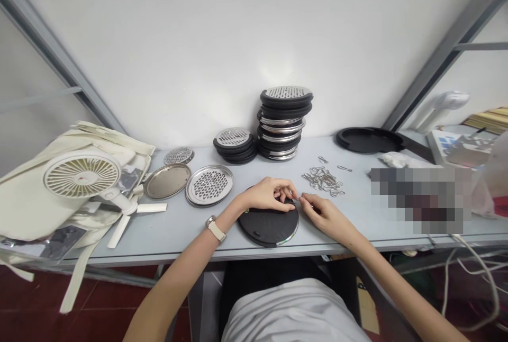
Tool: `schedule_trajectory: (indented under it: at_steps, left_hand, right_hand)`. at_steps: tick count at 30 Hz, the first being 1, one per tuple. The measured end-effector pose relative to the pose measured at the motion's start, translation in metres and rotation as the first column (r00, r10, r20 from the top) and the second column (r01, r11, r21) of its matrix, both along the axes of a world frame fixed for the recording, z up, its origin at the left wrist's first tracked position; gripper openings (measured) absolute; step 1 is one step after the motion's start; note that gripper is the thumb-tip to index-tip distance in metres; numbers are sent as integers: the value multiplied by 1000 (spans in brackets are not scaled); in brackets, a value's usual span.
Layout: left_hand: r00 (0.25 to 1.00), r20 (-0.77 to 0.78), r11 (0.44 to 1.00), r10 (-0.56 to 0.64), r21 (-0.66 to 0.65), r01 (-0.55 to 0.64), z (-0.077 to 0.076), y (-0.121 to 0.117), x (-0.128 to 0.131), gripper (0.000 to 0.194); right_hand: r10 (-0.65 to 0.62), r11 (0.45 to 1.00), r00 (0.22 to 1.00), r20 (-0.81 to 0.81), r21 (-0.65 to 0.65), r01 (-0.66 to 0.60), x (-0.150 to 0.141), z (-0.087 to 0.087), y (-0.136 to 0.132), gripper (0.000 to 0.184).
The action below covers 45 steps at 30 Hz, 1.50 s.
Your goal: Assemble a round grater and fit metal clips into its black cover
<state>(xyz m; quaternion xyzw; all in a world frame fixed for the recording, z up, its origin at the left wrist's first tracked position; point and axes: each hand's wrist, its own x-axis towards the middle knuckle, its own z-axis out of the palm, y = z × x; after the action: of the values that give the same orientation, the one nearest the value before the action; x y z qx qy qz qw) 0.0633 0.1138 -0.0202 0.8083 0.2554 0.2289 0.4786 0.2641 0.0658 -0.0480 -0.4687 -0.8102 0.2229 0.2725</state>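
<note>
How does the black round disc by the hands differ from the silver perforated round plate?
The black round disc looks mostly plain; the silver perforated round plate has many holes. The left hand reaches over the disc; neither hand touches the plate. Both are flat and round.

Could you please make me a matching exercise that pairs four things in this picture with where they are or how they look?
Things
1. Fan
2. Tall stack
3. Wire clips
4. Black disc

Descriptions
A. Silver-coloured, in a loose heap
B. Partly covered by the left hand
C. Farthest left of the four
D. Directly right of a shorter stack

Pairs: 1-C, 2-D, 3-A, 4-B
</note>
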Motion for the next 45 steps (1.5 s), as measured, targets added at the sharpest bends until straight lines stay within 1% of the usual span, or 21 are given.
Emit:
schedule_trajectory:
  at_steps: [5, 8, 10, 13, 18, 22, 29, 34, 45]
  left_hand:
    - [999, -26, 996, 32, 84, -30, 1, 0, 0, 28]
    - [998, -19, 990, 57, 127, -54, 0, 1, 1, 29]
    - [997, -12, 988, 72, 140, -70, 0, 1, 1, 30]
    - [997, -7, 989, 77, 125, -76, -1, 1, 1, 30]
    - [1000, 1, 999, 29, 32, -29, -2, 1, 0, 28]
    - [1000, -3, 999, 30, -19, -30, -1, 0, 1, 28]
    - [1000, 1, 998, 31, -60, -31, 0, 0, 0, 29]
    - [1000, 10, 998, 19, -62, -18, -2, 1, -1, 28]
    - [1000, 29, 999, -10, -39, 11, -4, 3, -1, 29]
  right_hand:
    - [12, 996, 997, 80, 92, -19, -5, -1, -2, 33]
    - [-32, 984, 988, 152, 179, 5, -11, -3, -4, 32]
    - [-62, 978, 982, 179, 207, 24, -14, -4, -4, 32]
    - [-53, 980, 980, 190, 199, 14, -14, -3, -4, 35]
    - [14, 989, 989, 150, 145, -36, -9, 0, -4, 37]
    - [32, 990, 992, 124, 134, -49, -6, 2, -5, 34]
    - [55, 990, 992, 117, 124, -69, -5, 2, -5, 32]
    - [59, 990, 990, 131, 117, -75, -4, 2, -5, 31]
    - [71, 992, 992, 104, 97, -81, -6, 5, -3, 32]
